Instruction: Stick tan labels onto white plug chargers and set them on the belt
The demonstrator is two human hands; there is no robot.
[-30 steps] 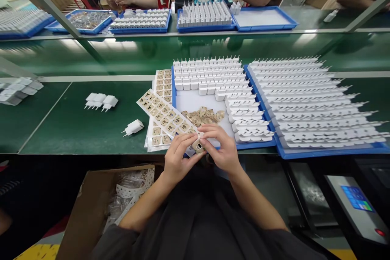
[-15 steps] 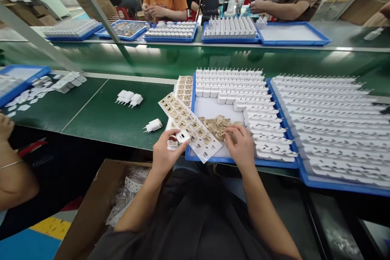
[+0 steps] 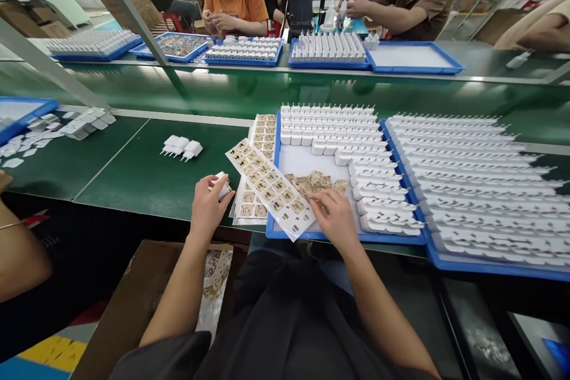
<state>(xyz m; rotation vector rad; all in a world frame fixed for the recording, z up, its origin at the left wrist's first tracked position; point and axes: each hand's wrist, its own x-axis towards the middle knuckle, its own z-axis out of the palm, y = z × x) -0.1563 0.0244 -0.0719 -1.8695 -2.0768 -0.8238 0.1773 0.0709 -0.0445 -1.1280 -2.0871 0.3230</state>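
Sitting at: a green matte work surface (image 3: pixel 133 172), seen from over the person's own two bare hands.
Left hand (image 3: pixel 205 209): fingers curled and closed around a small white plastic charger plug (image 3: pixel 221 183), smooth and boxy, held just above the green surface at the left edge of the label sheets.
Right hand (image 3: pixel 335 218): resting inside the blue tray (image 3: pixel 347 236), fingertips pinched together on a loose tan sticker at the edge of the sticker pile (image 3: pixel 317 183) — whether it has one lifted I cannot tell.
Hands: well apart, the label sheets between them.
Label sheets (image 3: pixel 269 187): long white backing strips with rows of small tan squares, one lying diagonally over the tray's near-left corner.
Blue tray: shallow, hard plastic rim, pale floor, rows of white plugs (image 3: pixel 338 130) filling its far and right sides.
Second tray (image 3: pixel 463 160): just to the right, packed with rows of white plugs lying flat.
Loose plugs (image 3: pixel 181 147): a small cluster further left on the green surface.
Cardboard box (image 3: pixel 146 297): brown, open, below the table edge by the left arm.
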